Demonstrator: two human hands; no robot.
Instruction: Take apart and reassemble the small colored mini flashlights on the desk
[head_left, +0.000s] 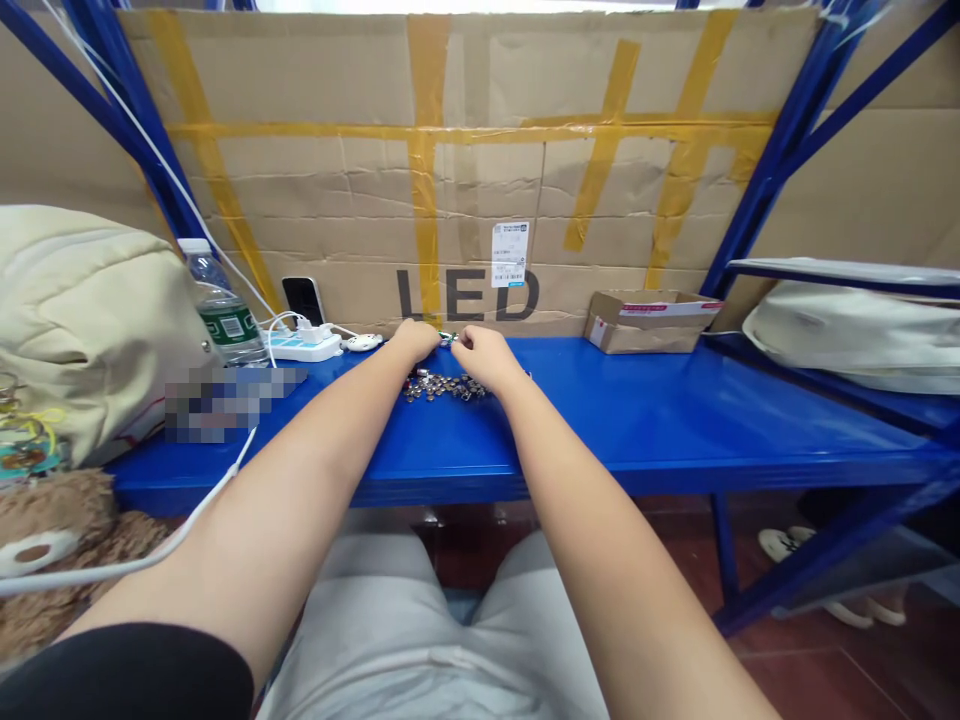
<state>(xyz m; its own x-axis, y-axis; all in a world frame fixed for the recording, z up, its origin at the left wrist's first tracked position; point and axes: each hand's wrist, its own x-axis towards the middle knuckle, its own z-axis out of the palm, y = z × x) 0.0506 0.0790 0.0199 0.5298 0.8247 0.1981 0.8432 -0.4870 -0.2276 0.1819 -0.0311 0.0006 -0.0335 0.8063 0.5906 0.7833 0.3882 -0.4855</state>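
Both arms stretch forward to the back of the blue shelf. My left hand (417,339) is curled, its fingertips largely hidden behind the back of the hand. Close beside it, my right hand (484,354) has bent fingers drawn together in a pinch. A tiny green and whitish item (448,340) shows in the gap between the hands, at the fingertips; its kind is too small to make out. Just below the hands lies a loose pile of small metal pieces (448,387), brown and silvery, partly covered by the right wrist.
On the left are a cream bag (90,320), a water bottle (223,315), a power strip (304,345) and a phone (302,300). A white cable crosses my left forearm. A small open cardboard box (652,325) stands right. A large cardboard sheet (337,220) closes the back.
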